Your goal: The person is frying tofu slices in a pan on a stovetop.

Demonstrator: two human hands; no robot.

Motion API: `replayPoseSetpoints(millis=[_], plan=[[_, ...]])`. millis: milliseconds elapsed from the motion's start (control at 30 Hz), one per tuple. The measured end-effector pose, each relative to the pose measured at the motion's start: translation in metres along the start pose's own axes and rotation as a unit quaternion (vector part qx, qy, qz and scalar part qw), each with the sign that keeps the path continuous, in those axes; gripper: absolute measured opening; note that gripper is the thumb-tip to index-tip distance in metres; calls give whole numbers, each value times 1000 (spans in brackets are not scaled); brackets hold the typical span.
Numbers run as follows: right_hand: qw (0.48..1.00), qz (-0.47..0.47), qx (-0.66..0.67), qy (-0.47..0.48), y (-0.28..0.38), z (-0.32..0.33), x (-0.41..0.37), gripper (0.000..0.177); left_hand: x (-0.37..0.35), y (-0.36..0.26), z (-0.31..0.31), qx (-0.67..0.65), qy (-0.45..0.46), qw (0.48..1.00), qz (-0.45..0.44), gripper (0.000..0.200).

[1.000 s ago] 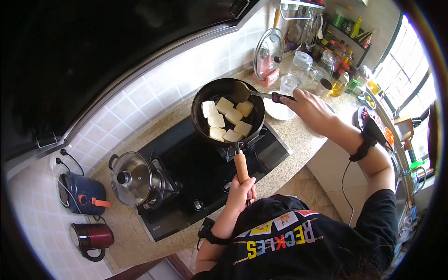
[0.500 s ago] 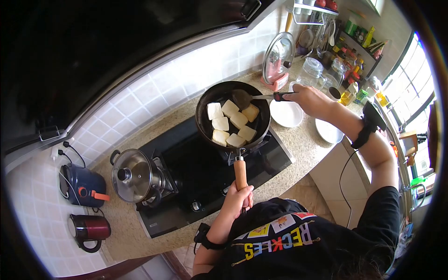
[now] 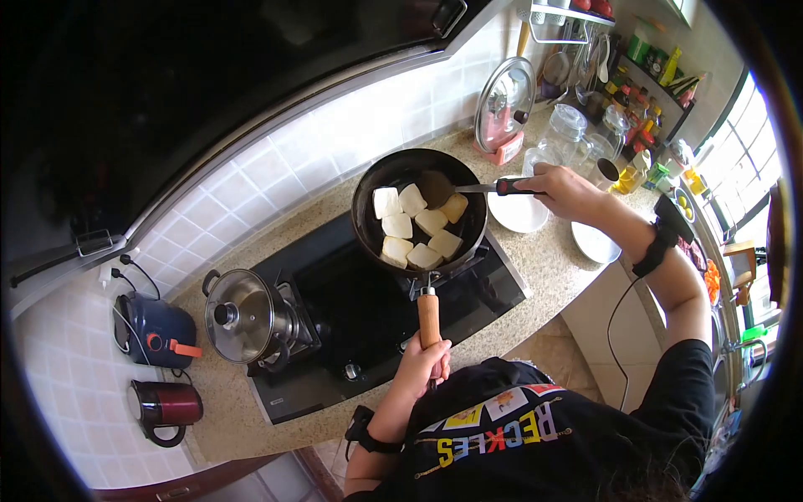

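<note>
My left hand (image 3: pixel 424 364) is wrapped round the wooden handle (image 3: pixel 428 318) of a dark frying pan (image 3: pixel 363 219) on the stove's right burner. Several pale, squarish slices that look like tofu (image 3: pixel 397 225) lie in the pan. One slice (image 3: pixel 454 207), at the right, is more golden than the others. My right hand (image 3: pixel 565 192) grips a spatula (image 3: pixel 481 188) by its black handle from the right. The spatula's blade (image 3: pixel 436 189) is down inside the pan, between the golden slice and the far wall.
A lidded steel pot (image 3: pixel 242 316) stands on the left burner of the black stove (image 3: pixel 351 326). White bowls (image 3: pixel 520 214) sit right of the pan, with a glass lid (image 3: pixel 505 105) upright behind. A red kettle (image 3: pixel 167 412) and blue appliance (image 3: pixel 155 330) stand far left.
The spatula blade has shifted slightly down and right, close to the golden slice, and my right hand has moved a little right. My left hand stays on the handle.
</note>
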State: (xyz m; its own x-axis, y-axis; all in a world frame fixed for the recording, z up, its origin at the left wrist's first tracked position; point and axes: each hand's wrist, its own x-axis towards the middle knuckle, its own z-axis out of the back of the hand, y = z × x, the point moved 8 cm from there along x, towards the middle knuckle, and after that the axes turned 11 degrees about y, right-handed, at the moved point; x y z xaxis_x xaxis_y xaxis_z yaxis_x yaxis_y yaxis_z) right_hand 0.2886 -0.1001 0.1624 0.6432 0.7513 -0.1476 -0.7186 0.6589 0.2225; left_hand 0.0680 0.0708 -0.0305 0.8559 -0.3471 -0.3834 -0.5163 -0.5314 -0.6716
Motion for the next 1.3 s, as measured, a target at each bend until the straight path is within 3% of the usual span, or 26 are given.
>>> replayPoseSetpoints(millis=[167, 233, 433, 567, 633, 700, 800, 867, 1000, 1067, 1100, 1167, 1300], plan=[[997, 57, 50, -5, 15, -19, -2, 36, 1, 1, -2, 5, 1, 1000, -3, 21], [997, 4, 72, -4, 7, -28, -5, 36, 0, 1, -1, 6, 2, 1000, -6, 21], [991, 25, 102, -88, 18, -32, -16, 34, 0, 1, -1, 4, -1, 1000, 1, 21], [981, -26, 160, -102, 1, -31, -24, 29, 0, 1, -1, -6, 3, 1000, 0, 21], [956, -100, 261, -87, -20, -37, -25, 28, 1, 2, -1, -6, 4, 1000, 0, 21], [944, -51, 290, -145, -32, -38, -22, 28, 0, 3, -2, -5, 6, 1000, 3, 21], [917, -116, 364, -116, -26, -25, -22, 28, 0, 1, -3, -7, 3, 1000, 3, 21], [869, -161, 456, -106, -29, -25, -24, 29, 0, 1, -3, -9, 2, 1000, 3, 20], [865, -148, 468, -100, -20, -26, -26, 30, 0, 1, -2, -7, 2, 1000, 1, 20], [805, -165, 563, -93, -23, -36, -29, 30, 0, 0, -2, -6, 2, 1000, 1, 20], [805, -164, 563, -92, -23, -38, -30, 30, 0, 0, -2, -7, 2, 1000, 1, 20], [746, -143, 645, -77, -23, -46, -32, 29, 0, 0, -2, -8, 2, 1000, -1, 20], [691, -134, 708, -58, -29, -61, -30, 29, 0, 1, -3, -13, 2, 1000, 1, 20]])
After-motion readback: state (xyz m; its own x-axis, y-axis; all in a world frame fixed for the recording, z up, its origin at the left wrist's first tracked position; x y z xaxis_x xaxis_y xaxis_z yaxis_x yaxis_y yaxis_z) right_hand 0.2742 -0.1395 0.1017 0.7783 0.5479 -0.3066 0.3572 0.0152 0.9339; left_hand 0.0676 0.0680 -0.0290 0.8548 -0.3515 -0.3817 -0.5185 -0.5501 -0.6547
